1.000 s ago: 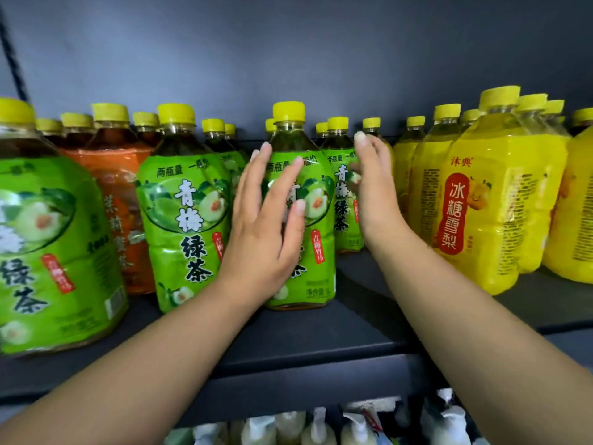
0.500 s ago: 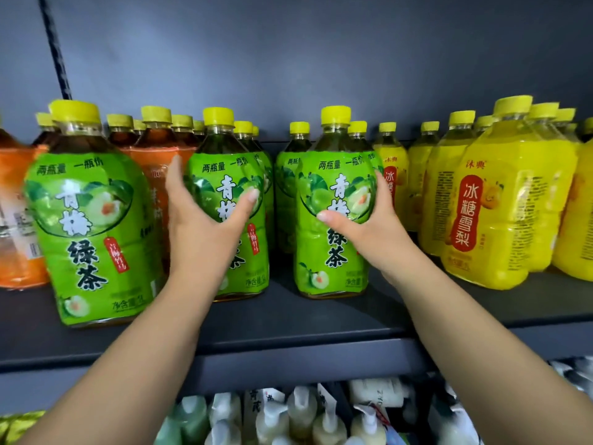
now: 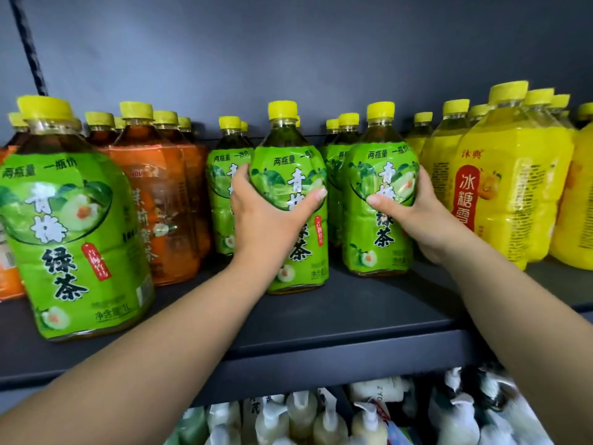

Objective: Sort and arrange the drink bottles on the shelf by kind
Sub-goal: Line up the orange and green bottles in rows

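Head view: left hand [image 3: 266, 216] grips middle green-tea bottle [image 3: 293, 175]; right hand [image 3: 414, 216] grips neighbouring green-tea bottle [image 3: 382, 252].

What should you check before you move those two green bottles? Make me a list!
1. Left hand grip on the middle bottle: ok, thumb and fingers wrap round it.
2. Right hand grip on the right bottle: ok, wrapped round it the same way.
3. Both held bottles upright and capped: ok.
4. Bare shelf in front to set them down on: ok.
5. All green ones together: not ok, a stray bottle stands far left, in front of the orange bottles.
6. Free space at the back of the green rows: cannot tell, hidden.
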The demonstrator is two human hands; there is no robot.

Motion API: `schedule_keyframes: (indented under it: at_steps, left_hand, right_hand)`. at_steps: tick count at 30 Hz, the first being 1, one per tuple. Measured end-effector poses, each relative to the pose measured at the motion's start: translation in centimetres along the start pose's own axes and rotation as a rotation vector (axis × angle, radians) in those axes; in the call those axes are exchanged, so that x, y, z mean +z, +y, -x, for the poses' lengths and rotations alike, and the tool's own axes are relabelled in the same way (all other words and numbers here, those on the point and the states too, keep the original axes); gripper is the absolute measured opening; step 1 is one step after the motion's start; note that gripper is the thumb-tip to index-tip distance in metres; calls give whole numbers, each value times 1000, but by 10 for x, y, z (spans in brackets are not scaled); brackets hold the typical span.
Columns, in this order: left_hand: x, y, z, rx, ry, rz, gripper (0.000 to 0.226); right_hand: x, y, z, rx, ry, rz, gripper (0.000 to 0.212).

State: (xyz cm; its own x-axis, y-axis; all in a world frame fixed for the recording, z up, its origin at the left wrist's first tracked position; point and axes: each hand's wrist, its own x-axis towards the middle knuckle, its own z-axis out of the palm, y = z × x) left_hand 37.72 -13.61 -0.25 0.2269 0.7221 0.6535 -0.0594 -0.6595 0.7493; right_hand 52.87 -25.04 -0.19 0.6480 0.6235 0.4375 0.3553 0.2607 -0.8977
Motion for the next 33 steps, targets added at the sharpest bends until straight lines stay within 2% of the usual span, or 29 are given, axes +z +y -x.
schedule_keyframes:
  at_steps: [4,7,10,13,16,18,22,24,26,27,29,30,32,33]
  left_hand:
    - [25,-2,4,18,-95,96,100]
    - [34,-10,3,49,-74,110,101]
    - [37,-14,-7,82,-67,122,101]
    - [38,-17,-8,65,-70,101,101]
    - [35,-16,-8,55,-98,56,101]
    - [29,-14,-6,19,-174,39,101]
    - [6,-13,10,-132,-446,-108,97]
    - [-15,-14,16,-106,-501,-93,91]
    - [-40,-15,25,-45,-520,-66,80]
    - [-52,-17,32,-8,-523,-90,67]
    - [-77,-23,43,101,-503,-181,25]
    - [-88,-25,48,162,-480,-230,11]
    - [-109,-25,59,235,-403,-293,5]
    - [-118,-24,65,247,-332,-306,9]
  right_hand:
    - [-4,4,-4,9,-30,-40,71]
    - [-8,10,-8,-4,-18,-79,63]
    - [-3,16,-14,-37,45,-41,69]
    - [4,25,-14,-33,86,60,104]
    - [3,32,-10,7,116,111,107]
    - [0,34,-7,65,102,123,106]
    - [-3,34,5,172,52,175,107]
    - [1,31,11,193,74,273,104]
    - [5,24,20,229,67,474,103]
    - [7,19,28,264,25,619,104]
    - [9,10,51,313,-99,948,102]
    - [10,4,63,303,-160,1079,97]
    - [13,-5,84,276,-290,1201,83]
    - [16,-7,95,246,-355,1239,76]
